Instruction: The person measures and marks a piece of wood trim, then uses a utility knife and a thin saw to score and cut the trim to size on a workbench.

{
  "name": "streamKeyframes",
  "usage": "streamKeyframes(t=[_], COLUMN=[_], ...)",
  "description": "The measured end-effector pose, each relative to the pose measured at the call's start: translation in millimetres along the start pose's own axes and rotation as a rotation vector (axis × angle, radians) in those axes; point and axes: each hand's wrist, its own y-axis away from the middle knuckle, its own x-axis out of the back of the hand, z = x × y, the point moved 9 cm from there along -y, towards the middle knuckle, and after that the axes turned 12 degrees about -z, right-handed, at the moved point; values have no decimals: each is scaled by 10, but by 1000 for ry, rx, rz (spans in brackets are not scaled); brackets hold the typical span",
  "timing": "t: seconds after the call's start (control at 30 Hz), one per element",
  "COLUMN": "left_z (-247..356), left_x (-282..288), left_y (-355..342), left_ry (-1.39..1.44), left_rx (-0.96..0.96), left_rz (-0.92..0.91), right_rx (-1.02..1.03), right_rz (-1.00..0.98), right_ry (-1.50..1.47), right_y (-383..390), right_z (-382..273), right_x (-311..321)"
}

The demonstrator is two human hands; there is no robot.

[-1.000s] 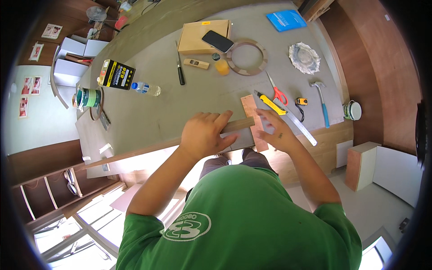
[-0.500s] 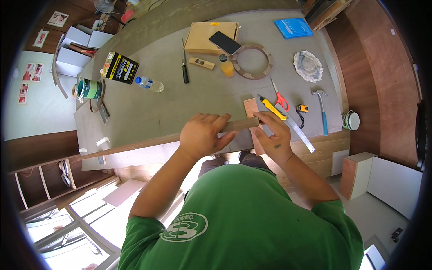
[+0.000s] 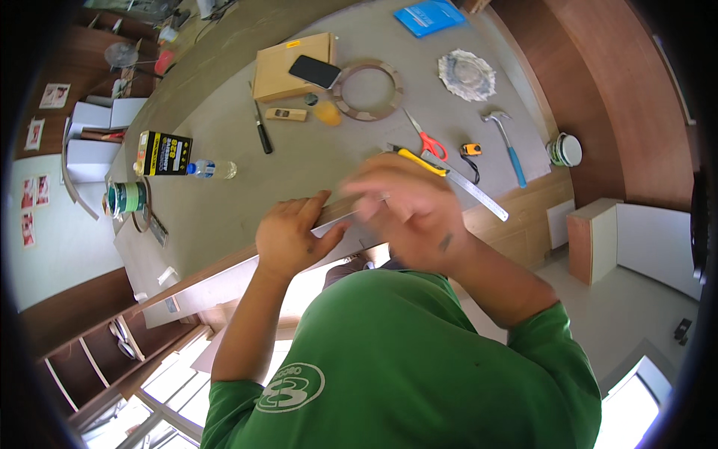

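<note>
The person's left hand presses flat, fingers spread, on a thin strip at the table's near edge while the blurred right hand, grip unclear, seems to be working along it, so steady holding looks needed.

The shirt is green with a white emblem. At twelve o'clock lies a blue booklet, the scissors have red handles, the table is grey.

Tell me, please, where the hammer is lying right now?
In the head view, the hammer lies on the table's right side, between the tape measure and the small round tin.
</note>
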Motion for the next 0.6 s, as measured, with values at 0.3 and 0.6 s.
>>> streamKeyframes(t=[0.3,0.6], left_z=[151,41], left_x=[131,62], left_y=[-197,4], left_ry=[-4,-12], left_rx=[55,16], left_rz=[-97,-45], right_rx=[131,18], right_rz=[-719,-612], right_ry=[698,710], right_y=[-893,-718], right_z=[-1522,-1594], right_x=[-438,-339])
